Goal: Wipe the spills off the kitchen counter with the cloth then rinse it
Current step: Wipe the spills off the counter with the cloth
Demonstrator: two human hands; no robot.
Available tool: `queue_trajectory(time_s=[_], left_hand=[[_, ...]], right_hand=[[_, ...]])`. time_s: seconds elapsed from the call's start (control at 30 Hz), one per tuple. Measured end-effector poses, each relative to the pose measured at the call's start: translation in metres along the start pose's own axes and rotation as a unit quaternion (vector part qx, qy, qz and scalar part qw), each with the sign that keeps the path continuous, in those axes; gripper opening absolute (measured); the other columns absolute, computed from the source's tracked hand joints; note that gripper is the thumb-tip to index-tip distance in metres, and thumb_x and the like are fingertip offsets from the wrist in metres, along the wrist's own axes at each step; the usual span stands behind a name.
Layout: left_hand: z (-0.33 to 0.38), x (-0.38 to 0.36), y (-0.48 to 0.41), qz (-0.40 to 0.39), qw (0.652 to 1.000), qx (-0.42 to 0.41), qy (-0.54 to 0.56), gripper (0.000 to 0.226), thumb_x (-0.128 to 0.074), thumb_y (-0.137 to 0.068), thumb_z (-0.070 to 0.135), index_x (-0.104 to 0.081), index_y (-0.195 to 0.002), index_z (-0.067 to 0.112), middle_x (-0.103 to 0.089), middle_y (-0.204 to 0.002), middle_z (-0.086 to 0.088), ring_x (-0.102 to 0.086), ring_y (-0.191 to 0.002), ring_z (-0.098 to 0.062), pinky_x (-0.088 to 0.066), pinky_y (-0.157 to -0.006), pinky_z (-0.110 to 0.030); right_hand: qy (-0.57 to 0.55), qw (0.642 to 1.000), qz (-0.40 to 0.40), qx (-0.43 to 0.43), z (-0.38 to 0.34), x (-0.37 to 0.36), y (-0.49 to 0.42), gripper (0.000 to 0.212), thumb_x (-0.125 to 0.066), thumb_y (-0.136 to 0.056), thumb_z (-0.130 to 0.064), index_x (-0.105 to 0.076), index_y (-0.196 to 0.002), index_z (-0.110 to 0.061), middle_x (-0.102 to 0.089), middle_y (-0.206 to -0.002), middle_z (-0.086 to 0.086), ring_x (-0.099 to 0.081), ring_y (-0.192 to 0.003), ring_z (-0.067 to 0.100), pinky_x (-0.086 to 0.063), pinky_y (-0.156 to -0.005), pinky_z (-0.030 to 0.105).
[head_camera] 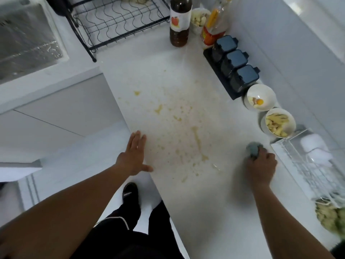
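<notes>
Yellowish spills (179, 128) are spattered and streaked across the middle of the white kitchen counter (220, 193). My right hand (260, 167) grips a bunched grey cloth (253, 149) on the counter, just right of the spills. My left hand (135, 154) lies flat with fingers straight on the counter's left edge, beside the spatter. The steel sink (28, 40) is at the upper left, wet inside.
A black wire dish rack (119, 21) and a dark bottle (180, 21) stand at the far end. Along the right wall sit three dark-lidded jars (235, 62), a bowl with egg (260, 100), a bowl of pale strips (280, 122) and a clear container (309, 157).
</notes>
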State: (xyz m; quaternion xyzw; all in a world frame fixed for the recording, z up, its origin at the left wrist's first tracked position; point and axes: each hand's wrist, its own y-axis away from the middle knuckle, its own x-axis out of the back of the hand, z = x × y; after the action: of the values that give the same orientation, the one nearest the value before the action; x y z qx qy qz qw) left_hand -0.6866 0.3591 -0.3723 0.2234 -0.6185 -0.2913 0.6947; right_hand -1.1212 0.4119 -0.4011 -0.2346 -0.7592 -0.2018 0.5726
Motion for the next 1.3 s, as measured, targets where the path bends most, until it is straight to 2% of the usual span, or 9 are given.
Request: queue_trajectory(time_s=[0.27,0.4,0.53,0.67,0.77,0.9,1.03,1.17,1.3], left_hand=[[0.003,0.003,0.001,-0.019,1.0,0.02,0.012,0.143,-0.079,-0.068,0.066,0.027,-0.154,0.024,0.049,-0.15,0.01,0.037,-0.144,-0.011,-0.043,-0.108,-0.051],[0.003,0.005,0.0,-0.025,0.999,0.019,0.003,0.142,-0.078,-0.068,0.067,0.028,-0.154,0.023,0.05,-0.15,0.009,0.038,-0.144,-0.012,-0.043,-0.108,-0.052],[0.002,0.004,0.003,-0.024,1.0,0.013,0.001,0.141,-0.076,-0.069,0.067,0.028,-0.153,0.023,0.053,-0.144,0.01,0.038,-0.144,-0.013,-0.044,-0.107,-0.053],[0.002,0.004,0.002,-0.024,1.0,0.007,0.004,0.142,-0.077,-0.069,0.066,0.029,-0.153,0.021,0.053,-0.143,0.009,0.038,-0.143,-0.015,-0.042,-0.109,-0.054],[0.0,0.003,0.002,-0.022,1.0,0.002,0.007,0.142,-0.077,-0.069,0.066,0.028,-0.153,0.022,0.052,-0.146,0.008,0.038,-0.144,-0.015,-0.044,-0.107,-0.054],[-0.001,0.002,0.003,-0.012,1.0,-0.005,0.004,0.142,-0.077,-0.069,0.067,0.027,-0.154,0.022,0.049,-0.149,0.007,0.036,-0.145,-0.016,-0.047,-0.104,-0.052],[-0.003,0.001,0.004,-0.008,1.0,-0.012,0.006,0.141,-0.076,-0.069,0.067,0.026,-0.154,0.021,0.046,-0.152,0.006,0.035,-0.146,-0.017,-0.046,-0.105,-0.052],[-0.002,0.001,0.005,-0.003,1.0,-0.018,0.008,0.14,-0.076,-0.069,0.067,0.025,-0.155,0.021,0.044,-0.155,0.005,0.034,-0.146,-0.017,-0.045,-0.106,-0.053],[-0.004,0.001,0.006,-0.003,1.0,-0.017,0.011,0.14,-0.076,-0.07,0.068,0.026,-0.154,0.023,0.046,-0.153,0.007,0.035,-0.146,-0.015,-0.047,-0.104,-0.053]], right_hand=[[-0.064,0.998,0.019,-0.004,-0.003,-0.005,0.034,0.047,-0.048,-0.08,-0.018,-0.061,-0.115,0.01,-0.056,-0.099,0.038,-0.055,-0.089,0.052,-0.048,-0.079,0.056],[0.007,0.98,-0.047,0.192,-0.002,-0.007,0.045,0.042,-0.052,-0.085,-0.013,-0.062,-0.123,0.002,-0.057,-0.105,0.031,-0.054,-0.096,0.049,-0.05,-0.079,0.053],[-0.02,1.0,0.003,0.022,0.002,-0.011,0.05,0.043,-0.055,-0.085,-0.012,-0.059,-0.125,0.003,-0.055,-0.101,0.034,-0.054,-0.09,0.05,-0.049,-0.076,0.053],[0.023,0.975,-0.054,0.216,0.006,-0.013,0.06,0.041,-0.057,-0.085,-0.009,-0.062,-0.125,-0.001,-0.057,-0.101,0.026,-0.054,-0.092,0.045,-0.05,-0.076,0.048],[-0.024,0.998,-0.012,0.051,0.0,-0.015,0.067,0.041,-0.058,-0.086,-0.013,-0.06,-0.123,0.002,-0.056,-0.101,0.032,-0.054,-0.09,0.048,-0.048,-0.076,0.051],[0.023,0.978,-0.043,0.201,-0.016,-0.019,0.088,0.04,-0.056,-0.085,-0.006,-0.061,-0.123,0.001,-0.057,-0.099,0.026,-0.055,-0.09,0.045,-0.05,-0.073,0.048],[-0.039,0.999,-0.02,0.01,-0.023,-0.018,0.091,0.036,-0.063,-0.085,-0.005,-0.059,-0.12,0.003,-0.057,-0.101,0.03,-0.055,-0.09,0.046,-0.047,-0.073,0.047],[0.019,0.976,-0.068,0.208,-0.026,-0.02,0.103,0.041,-0.067,-0.084,-0.006,-0.061,-0.124,0.0,-0.059,-0.102,0.022,-0.055,-0.091,0.04,-0.05,-0.072,0.044],[-0.033,0.998,-0.032,0.036,-0.026,-0.019,0.104,0.037,-0.066,-0.085,-0.005,-0.059,-0.12,0.004,-0.057,-0.101,0.027,-0.056,-0.089,0.044,-0.049,-0.071,0.046]])
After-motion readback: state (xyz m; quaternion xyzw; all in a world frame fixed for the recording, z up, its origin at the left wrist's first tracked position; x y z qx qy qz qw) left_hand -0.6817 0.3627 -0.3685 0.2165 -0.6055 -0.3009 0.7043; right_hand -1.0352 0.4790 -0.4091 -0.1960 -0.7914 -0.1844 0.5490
